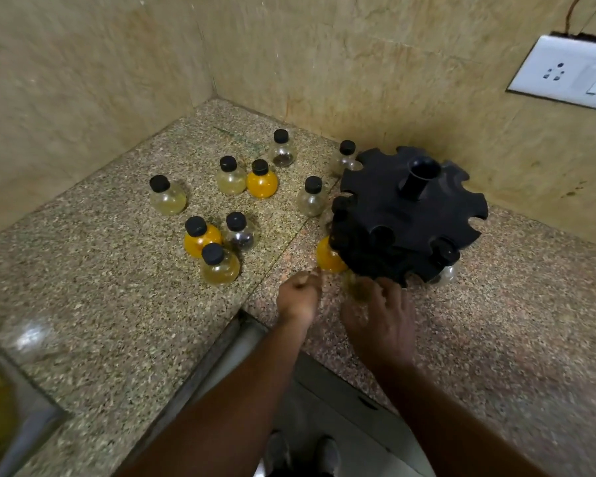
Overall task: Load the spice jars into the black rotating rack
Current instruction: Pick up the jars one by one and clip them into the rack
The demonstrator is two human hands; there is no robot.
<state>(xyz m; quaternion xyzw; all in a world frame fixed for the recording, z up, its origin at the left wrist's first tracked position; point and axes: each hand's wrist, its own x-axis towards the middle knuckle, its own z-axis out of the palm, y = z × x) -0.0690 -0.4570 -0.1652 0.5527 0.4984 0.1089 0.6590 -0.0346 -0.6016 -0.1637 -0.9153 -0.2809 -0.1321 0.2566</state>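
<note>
1. Nine spice jars (pixel 167 201) stand loose and upright, ahead and to the left of the left hand (pixel 298 299). Each has a round clear belly, a narrow neck and a black screw cap. Contents are pale yellow, orange or dark.
2. One black rack (pixel 410 215) sits just beyond the fingertips of the right hand (pixel 381 321). It is a notched disc with a centre tube. An orange jar (pixel 327 259) is seated low in it, ahead of the left hand. A clear jar (pixel 448 274) hangs ahead and to the right of the right hand.
3. One pale jar (pixel 355 287) shows only as a blur between the two hands, at the near edge of the rack.
4. Hands:
   - The right hand appears to grasp the pale jar, fingers reaching toward the rack.
   - The left hand is smeared by motion, so whether it grips anything cannot be told.
5. Handling, judged:
   - The jars look small, light, rigid and smooth-walled; glass or plastic cannot be told.
   - Take hold round the belly, leaving the neck free to slide into a notch under its cap.
   - The rack may turn when pushed, so steady it.
6. Surface and room:
   - The counter (pixel 100 270) is polished speckled stone, hard and slick, so a tipped jar would likely roll.
   - Beige walls (pixel 324 46) meet in a corner beyond the hands.
   - A white socket plate (pixel 565 74) is on the wall far to the right.
</note>
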